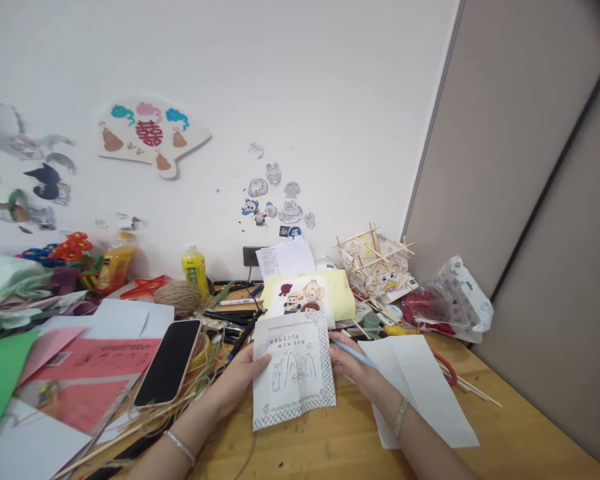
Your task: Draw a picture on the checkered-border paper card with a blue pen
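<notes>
A small white sheet with a line drawing of mountains and a patterned border is held up over the wooden table. My left hand pinches its left edge, thumb on the front. My right hand grips the sheet's right edge and also holds a light blue pen that points up and left. Both wrists wear a thin bracelet.
A phone lies left of my hand on pink paper. White sheets lie at the right over red scissors. Behind are a yellow cartoon card, twine ball, pens, bottles, a stick model and a plastic bag.
</notes>
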Motion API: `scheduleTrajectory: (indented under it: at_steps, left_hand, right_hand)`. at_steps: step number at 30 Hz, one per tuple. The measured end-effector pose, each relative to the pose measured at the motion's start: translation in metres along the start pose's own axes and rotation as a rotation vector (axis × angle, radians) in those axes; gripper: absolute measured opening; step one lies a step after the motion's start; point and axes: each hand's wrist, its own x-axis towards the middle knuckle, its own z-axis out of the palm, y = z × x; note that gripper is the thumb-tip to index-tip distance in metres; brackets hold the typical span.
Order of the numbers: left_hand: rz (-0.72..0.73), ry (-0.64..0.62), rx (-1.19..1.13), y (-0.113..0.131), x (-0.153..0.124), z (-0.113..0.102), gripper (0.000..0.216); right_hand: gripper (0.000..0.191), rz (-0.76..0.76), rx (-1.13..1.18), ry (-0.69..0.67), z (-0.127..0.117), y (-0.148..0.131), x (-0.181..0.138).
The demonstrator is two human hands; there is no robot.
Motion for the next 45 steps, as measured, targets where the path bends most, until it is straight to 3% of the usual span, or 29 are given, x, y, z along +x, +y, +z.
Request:
scheduleTrajectory:
  at_steps: [3,7,9,12,16,19,22,26,32,36,38,42,45]
  left_hand:
    - [0.018,0.031,-0.044,0.004,-0.002,0.001,0.066]
    - [-0.004,-0.029,-0.070,0.010,-0.004,0.000,0.069]
    - [-0.015,-0.153,-0.131,0.013,-0.003,-0.003,0.070]
    - [-0.020,-0.380,-0.273,0.017,-0.003,-0.007,0.086]
    - [-0.069,-0.484,-0.294,0.019,-0.009,-0.002,0.090]
    - [-0.124,-0.524,-0.156,0.015,-0.017,0.010,0.080]
    - [-0.120,-0.334,0.039,0.008,-0.021,0.020,0.061]
    - [-0.065,-0.055,0.255,0.001,-0.019,0.027,0.057]
    - [0.009,0.069,-0.016,0.006,-0.017,0.029,0.060]
    - [0.003,0.142,-0.174,0.011,-0.021,0.030,0.059]
    - [0.030,0.051,-0.229,0.013,-0.020,0.028,0.056]
    - [0.019,-0.319,-0.354,0.014,-0.015,0.018,0.055]
    - [-0.095,-0.414,-0.289,0.008,-0.015,0.017,0.067]
  right_hand:
    - [0.049,-0.022,-0.081,-0.121,-0.003,0.013,0.001]
    - [0.040,-0.135,-0.200,-0.025,-0.011,0.022,0.007]
    - [0.034,-0.175,-0.229,0.050,-0.015,0.017,0.008]
    - [0.027,-0.185,-0.275,0.114,-0.017,0.003,0.003]
    - [0.027,-0.070,-0.290,-0.063,-0.013,-0.013,-0.006]
    - [0.025,0.016,-0.355,-0.174,-0.005,-0.019,-0.007]
    - [0.028,0.015,-0.352,-0.182,0.002,-0.021,-0.006]
    - [0.039,-0.071,-0.282,-0.052,0.000,-0.019,-0.007]
    - [0.053,-0.051,-0.183,0.074,-0.015,-0.003,-0.005]
    - [0.052,-0.040,-0.151,0.018,-0.016,-0.001,-0.006]
    - [0.048,-0.058,-0.133,0.031,-0.017,-0.006,-0.007]
    - [0.037,-0.084,-0.125,0.063,-0.024,-0.016,-0.007]
    - [0.038,-0.042,-0.178,0.019,-0.028,-0.019,-0.009]
